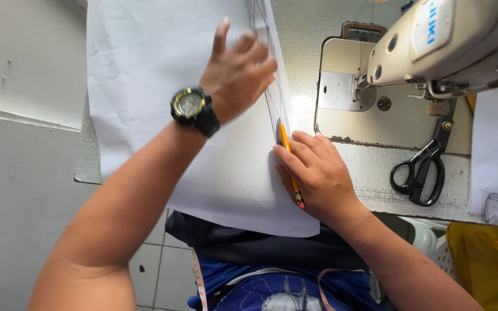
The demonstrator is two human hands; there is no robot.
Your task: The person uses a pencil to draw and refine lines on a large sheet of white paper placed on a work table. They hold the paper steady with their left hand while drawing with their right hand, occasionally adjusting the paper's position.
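Note:
A large white sheet of paper (162,69) lies on a grey table, with several thin pencil lines running down near its right edge. My left hand (238,72), a black wristwatch (194,109) on its wrist, presses flat on the paper beside those lines, fingers spread. My right hand (315,173) grips a yellow pencil (285,141) whose tip rests on the lines just below the left hand's fingers. The pencil's red end (300,201) sticks out under the palm.
A beige sewing machine (439,46) stands at the upper right on its plate (347,109). Black scissors (422,170) lie in front of it. A white strip (488,150) and yellow cloth (491,259) are at the right. A measuring tape (198,276) hangs over my lap.

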